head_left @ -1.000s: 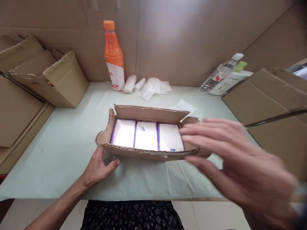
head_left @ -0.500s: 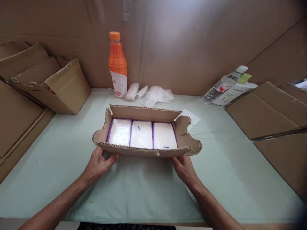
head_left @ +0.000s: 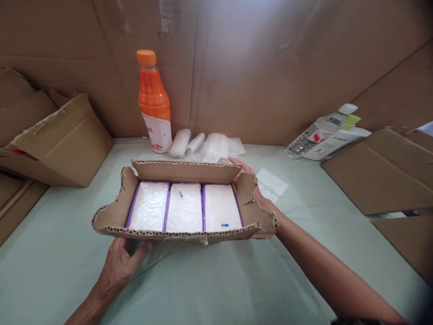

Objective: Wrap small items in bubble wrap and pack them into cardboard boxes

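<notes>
An open cardboard box (head_left: 187, 169) with torn, wavy rims lies in front of me. Three packs with clear wrap, white tops and purple edges fill it side by side: a left pack (head_left: 149, 206), a middle pack (head_left: 184, 207) and a right pack (head_left: 222, 207). My left hand (head_left: 120, 262) grips the box at its lower front-left, thumb along the front, other fingers partly hidden beneath. Around the far right corner reaches my right hand (head_left: 248, 174), its fingers curving behind the back wall and partly covered by the box.
Behind the box stand an orange drink bottle (head_left: 154, 106) and several rolls of bubble wrap (head_left: 213, 146). A clear bottle (head_left: 320, 131) leans beside a white pouch (head_left: 341, 142). A small bubble-wrap sheet (head_left: 271, 185) lies right. Cardboard boxes flank both sides, one left (head_left: 72, 144), one right (head_left: 389, 167).
My right hand has moved from the box's front edge around to its far right corner. The box looks nearer and further left, and the whole view has shifted. My left hand stays at the front-left.
</notes>
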{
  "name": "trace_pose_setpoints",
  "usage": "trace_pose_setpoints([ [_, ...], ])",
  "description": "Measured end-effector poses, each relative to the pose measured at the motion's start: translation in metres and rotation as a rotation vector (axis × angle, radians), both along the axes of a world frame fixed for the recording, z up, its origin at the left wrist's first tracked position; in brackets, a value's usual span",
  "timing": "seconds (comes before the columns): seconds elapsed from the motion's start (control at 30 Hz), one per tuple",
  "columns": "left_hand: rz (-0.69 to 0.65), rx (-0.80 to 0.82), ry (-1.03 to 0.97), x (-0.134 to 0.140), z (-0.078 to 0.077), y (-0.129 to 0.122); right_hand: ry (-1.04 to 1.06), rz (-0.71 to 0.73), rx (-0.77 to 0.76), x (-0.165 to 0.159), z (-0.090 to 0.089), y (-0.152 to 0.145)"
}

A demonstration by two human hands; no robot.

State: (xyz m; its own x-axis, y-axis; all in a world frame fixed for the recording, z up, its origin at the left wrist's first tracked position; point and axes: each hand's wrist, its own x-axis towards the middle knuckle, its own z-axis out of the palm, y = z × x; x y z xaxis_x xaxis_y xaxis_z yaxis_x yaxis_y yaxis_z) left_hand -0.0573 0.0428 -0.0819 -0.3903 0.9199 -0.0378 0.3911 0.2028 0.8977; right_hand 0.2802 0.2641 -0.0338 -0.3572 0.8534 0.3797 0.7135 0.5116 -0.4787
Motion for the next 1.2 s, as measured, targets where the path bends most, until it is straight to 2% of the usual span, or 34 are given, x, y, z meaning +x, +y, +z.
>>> trace_pose_setpoints([
  [0.1, -0.067, -0.072, 0.115, -0.011, -0.005, -0.002, -0.098, 0.069, 0.045, -0.032, 0.004, 0.063],
  [0.17, -0.102, -0.12, 0.182, -0.018, -0.005, -0.003, -0.108, 0.062, 0.077, -0.045, 0.015, 0.09],
  [0.23, -0.117, -0.13, 0.197, -0.019, -0.004, -0.002, -0.026, -0.013, 0.179, -0.044, 0.034, 0.099],
  [0.3, -0.101, -0.091, 0.156, -0.015, -0.001, -0.001, 0.125, -0.083, 0.328, -0.028, 0.058, 0.09],
  [0.37, -0.064, -0.039, 0.102, -0.009, 0.001, 0.001, 0.249, -0.111, 0.435, -0.004, 0.077, 0.064],
  [0.43, -0.013, -0.002, 0.066, -0.004, 0.004, 0.004, 0.256, -0.126, 0.46, 0.022, 0.084, 0.024],
  [0.5, 0.013, -0.001, 0.047, -0.001, 0.006, 0.005, 0.171, -0.143, 0.446, 0.046, 0.074, -0.026],
  [0.57, 0.008, -0.004, 0.026, -0.001, 0.009, 0.006, 0.045, -0.109, 0.394, 0.068, 0.052, -0.077],
  [0.63, -0.005, 0.008, 0.004, 0.0, 0.013, 0.006, -0.077, -0.015, 0.283, 0.086, 0.031, -0.128],
  [0.7, -0.012, 0.028, -0.024, 0.002, 0.019, 0.006, -0.185, 0.112, 0.098, 0.101, 0.019, -0.171],
  [0.77, -0.018, 0.037, -0.065, 0.004, 0.026, 0.004, -0.25, 0.2, -0.106, 0.108, 0.021, -0.203],
  [0.83, -0.023, 0.042, -0.115, 0.005, 0.034, 0.003, -0.215, 0.209, -0.253, 0.106, 0.031, -0.218],
  [0.9, -0.015, 0.05, -0.149, 0.007, 0.042, 0.003, -0.077, 0.132, -0.314, 0.093, 0.04, -0.216],
  [1.0, 0.004, 0.049, -0.156, 0.008, 0.049, 0.004, 0.132, 0.04, -0.36, 0.057, 0.042, -0.19],
  [1.1, -0.002, 0.052, -0.115, 0.011, 0.051, 0.011, 0.238, 0.095, -0.399, 0.015, 0.034, -0.156],
  [1.2, -0.002, 0.105, -0.065, 0.011, 0.049, 0.03, 0.311, 0.12, -0.393, -0.017, 0.027, -0.124],
])
